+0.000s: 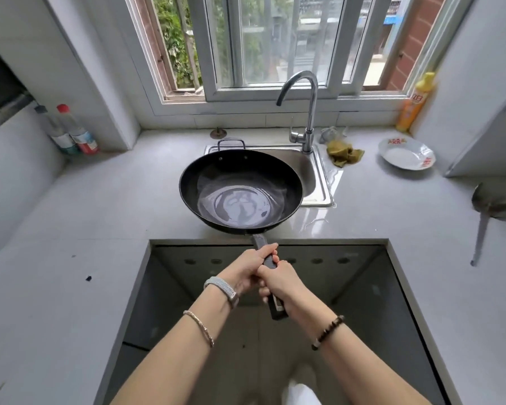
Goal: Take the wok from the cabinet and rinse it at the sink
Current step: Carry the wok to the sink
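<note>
Squarely ahead, a black round metal wok [241, 191] sits level over the left part of a rectangular stainless steel sink [323, 182], and a shallow pool of water shines in its bowl. Its near rim overhangs the narrow strip of grey stone worktop [100, 214] between the sink's front edge and a large square recess [362, 287] cut into the worktop's near edge. Whether the wok rests on that strip or is held just above it is hard to tell.

Both hands are wrapped round the wok's long dark straight handle [259, 241], which reaches back over the recess. The left hand [251, 267] grips nearer the bowl and the right hand [278, 283] grips just behind it, the two touching.

A curved chrome tap [307, 112] stands at the sink's back right corner, its spout just above and beyond the wok's far right rim. The sink's right part lies uncovered.

A crumpled green cloth [343, 153] and a white shallow plate [406, 154] lie right of the sink. A long steel ladle [491, 206] lies near the worktop's right edge, well apart from the wok. Two clear bottles [70, 133] stand in the back left corner.
</note>
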The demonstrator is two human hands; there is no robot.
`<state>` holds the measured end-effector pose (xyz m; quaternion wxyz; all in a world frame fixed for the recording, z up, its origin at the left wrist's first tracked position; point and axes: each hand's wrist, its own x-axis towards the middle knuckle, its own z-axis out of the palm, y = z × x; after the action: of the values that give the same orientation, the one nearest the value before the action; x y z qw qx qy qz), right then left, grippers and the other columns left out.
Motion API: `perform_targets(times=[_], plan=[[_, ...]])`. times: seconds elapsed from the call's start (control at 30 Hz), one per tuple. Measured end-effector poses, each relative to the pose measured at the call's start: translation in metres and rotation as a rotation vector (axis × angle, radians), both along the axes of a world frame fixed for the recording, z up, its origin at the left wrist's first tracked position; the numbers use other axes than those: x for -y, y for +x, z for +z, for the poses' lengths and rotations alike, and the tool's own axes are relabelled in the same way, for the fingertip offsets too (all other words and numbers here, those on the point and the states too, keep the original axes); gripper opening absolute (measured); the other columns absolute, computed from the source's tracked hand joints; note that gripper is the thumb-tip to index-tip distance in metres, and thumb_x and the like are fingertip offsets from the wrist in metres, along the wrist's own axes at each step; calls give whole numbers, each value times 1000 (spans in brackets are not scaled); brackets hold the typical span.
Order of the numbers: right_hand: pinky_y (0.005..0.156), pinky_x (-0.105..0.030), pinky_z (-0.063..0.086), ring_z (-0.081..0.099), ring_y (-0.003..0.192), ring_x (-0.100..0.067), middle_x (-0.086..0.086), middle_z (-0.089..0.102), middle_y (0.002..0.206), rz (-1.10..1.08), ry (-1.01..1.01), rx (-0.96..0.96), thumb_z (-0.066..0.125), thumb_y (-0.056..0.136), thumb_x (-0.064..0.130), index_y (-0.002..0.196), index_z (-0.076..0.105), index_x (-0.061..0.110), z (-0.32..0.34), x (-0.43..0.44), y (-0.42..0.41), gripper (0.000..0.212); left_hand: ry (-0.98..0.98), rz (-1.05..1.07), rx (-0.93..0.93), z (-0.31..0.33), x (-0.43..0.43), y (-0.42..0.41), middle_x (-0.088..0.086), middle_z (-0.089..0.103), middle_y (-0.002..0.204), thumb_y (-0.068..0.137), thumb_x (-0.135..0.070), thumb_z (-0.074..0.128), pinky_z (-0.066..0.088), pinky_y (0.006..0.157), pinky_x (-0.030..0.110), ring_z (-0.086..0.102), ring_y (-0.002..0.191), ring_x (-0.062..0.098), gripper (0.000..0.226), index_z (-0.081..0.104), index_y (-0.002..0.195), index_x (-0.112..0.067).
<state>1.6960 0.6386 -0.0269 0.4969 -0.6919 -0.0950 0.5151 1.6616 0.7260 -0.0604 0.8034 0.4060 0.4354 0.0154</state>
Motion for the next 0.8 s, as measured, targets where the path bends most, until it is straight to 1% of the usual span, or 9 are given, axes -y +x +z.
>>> perform_targets(times=[0.17, 0.23, 0.33, 0.4, 0.57, 0.63, 0.7, 0.77, 0.8], plan=[[37, -19, 36, 37, 31, -8, -2, 42, 48, 10, -12, -45, 52, 84, 6, 71, 45, 12, -10, -33, 53, 15, -2, 19, -25, -5, -28, 48, -6, 56, 53, 94, -29, 57, 26, 28, 12, 40, 29, 9, 29, 53, 69, -15], [37, -19, 36, 38, 31, -8, -1, 43, 49, 32, -12, -68, 52, 84, 8, 87, 50, 10, -14, -44, 75, 4, 14, 25, -43, -8, -38, 68, -4, 56, 55, 94, -30, 58, 26, 29, 12, 37, 29, 11, 31, 54, 67, -15], [36, -19, 37, 38, 32, -6, 0, 44, 52, 65, -51, -92, 52, 86, 11, 137, 35, 14, -22, -58, 107, 53, 31, 30, -82, -14, -50, 95, -1, 54, 59, 91, -34, 60, 26, 31, 14, 35, 31, 14, 33, 54, 65, -15], [36, -19, 38, 39, 32, -6, 0, 44, 52, 102, -61, -81, 52, 86, 11, 146, 28, 11, -25, -64, 123, 65, 15, 46, -88, -18, -55, 109, -1, 54, 58, 91, -35, 60, 26, 30, 14, 34, 29, 14, 33, 55, 65, -16], [36, -19, 37, 39, 32, -5, -1, 44, 55, 156, -73, -71, 51, 88, 9, 142, 30, 12, -25, -74, 149, 58, -17, 85, -97, -20, -63, 132, -1, 54, 59, 91, -35, 61, 27, 30, 14, 36, 35, 14, 36, 57, 60, -17], [36, -19, 37, 38, 33, -5, -2, 43, 56, 179, -60, -78, 52, 88, 9, 122, 44, 9, -20, -76, 153, 35, -25, 92, -93, -19, -65, 137, -2, 55, 57, 91, -34, 60, 27, 29, 14, 37, 34, 13, 34, 56, 63, -16], [35, -19, 37, 38, 33, -6, -3, 43, 57, 187, -52, -94, 52, 89, 8, 103, 47, 11, -16, -79, 156, 15, -43, 96, -86, -14, -69, 139, -3, 56, 56, 93, -32, 58, 27, 28, 13, 36, 28, 12, 33, 54, 66, -15], [35, -19, 38, 39, 33, -6, -4, 43, 56, 185, -51, -102, 51, 89, 6, 105, 47, 8, -13, -83, 158, 17, -68, 93, -73, -8, -72, 138, -2, 55, 58, 95, -30, 55, 26, 27, 12, 34, 24, 11, 32, 52, 67, -15], [35, -19, 39, 39, 32, -6, -4, 43, 56, 192, -54, -91, 50, 89, 6, 114, 45, 8, -12, -85, 158, 25, -77, 80, -64, -5, -73, 138, -2, 54, 57, 96, -31, 53, 26, 27, 12, 32, 23, 11, 32, 51, 68, -15]])
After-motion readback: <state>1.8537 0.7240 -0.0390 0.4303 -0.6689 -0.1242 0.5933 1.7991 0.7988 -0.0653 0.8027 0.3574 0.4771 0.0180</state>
